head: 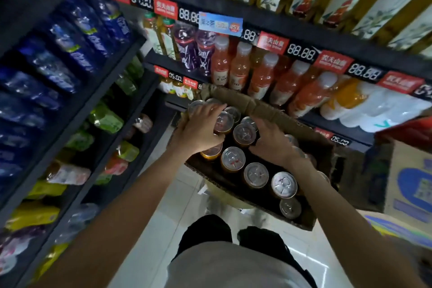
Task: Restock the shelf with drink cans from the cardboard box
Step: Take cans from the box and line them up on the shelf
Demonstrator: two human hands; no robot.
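An open cardboard box (261,106) sits in front of me at waist height, holding several orange drink cans with silver tops (233,159). My left hand (201,130) reaches into the box's far left corner, its fingers curled around a can (224,122) there. Over the box's middle, my right hand (272,140) has its fingers wrapped on another can (244,134). Both cans still stand among the others inside the box.
Dark shelves (311,35) hold orange and purple bottled drinks straight ahead. To the left, shelves (131,51) carry blue, green and yellow bottle packs. A printed carton (411,184) stands at the right. Pale floor tiles (168,196) lie below.
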